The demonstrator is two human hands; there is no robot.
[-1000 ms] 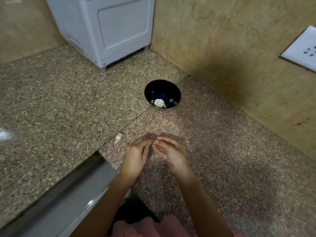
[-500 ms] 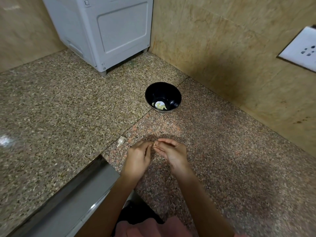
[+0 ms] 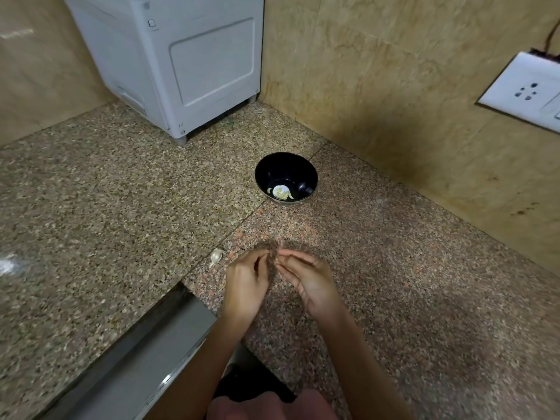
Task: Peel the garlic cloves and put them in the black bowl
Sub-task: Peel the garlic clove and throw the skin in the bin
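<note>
Black bowl (image 3: 285, 169): small, round and glossy, standing upright on the granite counter (image 3: 121, 222), close to the wall.
Peeled garlic (image 3: 280, 192): a few pale, yellowish-white pieces lying together on the bowl's bottom, toward its near side.
Loose clove (image 3: 216, 256): whitish, papery skin on, with a thin tail. It lies on the counter well short of the bowl.
Held clove (image 3: 277, 261): a tiny pale piece at the fingertips of the right hand (image 3: 306, 280), with the left hand (image 3: 245, 283) and its curled fingers just beside it. It is too small to judge its skin.
</note>
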